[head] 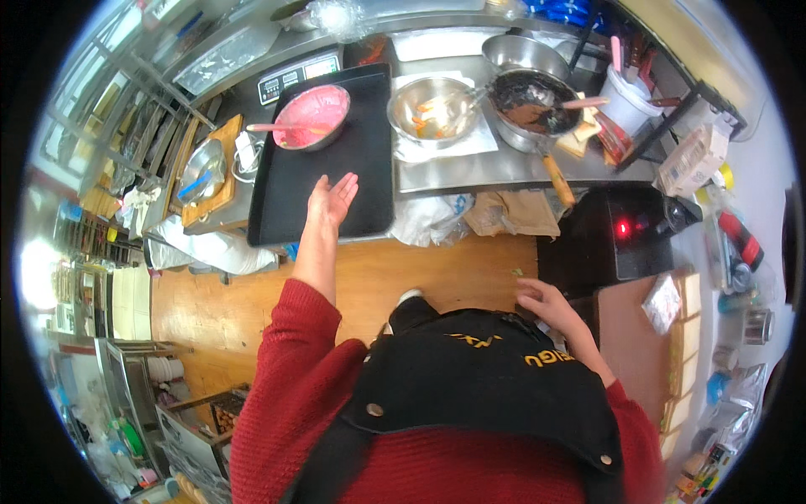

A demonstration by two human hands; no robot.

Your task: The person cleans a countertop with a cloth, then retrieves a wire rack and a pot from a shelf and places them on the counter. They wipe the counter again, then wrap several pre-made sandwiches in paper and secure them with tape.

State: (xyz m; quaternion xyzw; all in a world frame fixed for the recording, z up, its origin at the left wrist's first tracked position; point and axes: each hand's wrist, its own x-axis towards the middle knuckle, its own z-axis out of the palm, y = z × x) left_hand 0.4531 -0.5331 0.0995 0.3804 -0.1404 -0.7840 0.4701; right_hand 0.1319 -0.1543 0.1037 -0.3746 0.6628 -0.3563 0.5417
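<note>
My left hand (334,198) reaches over the front part of a black baking tray (368,157), palm turned up, fingers extended, holding nothing. Behind it on the tray is a metal bowl of pink mixture (321,107), with a pink-handled spatula (277,128) lying across it. Low at my right side, near the black apron (478,378), my right hand (544,302) hangs with its fingers apart and nothing visible in them. To the right of the tray, a steel bowl (434,113) with orange bits stands on white paper. Farther right is a pan (529,116) with dark brown contents and a wooden handle.
A digital scale (299,77) stands behind the tray. At left, a steel bowl (204,170) rests on a wooden board (233,135). A black cooktop (636,233) with a red light is at right, near a brown board (630,353) beside a row of bread slices (686,353).
</note>
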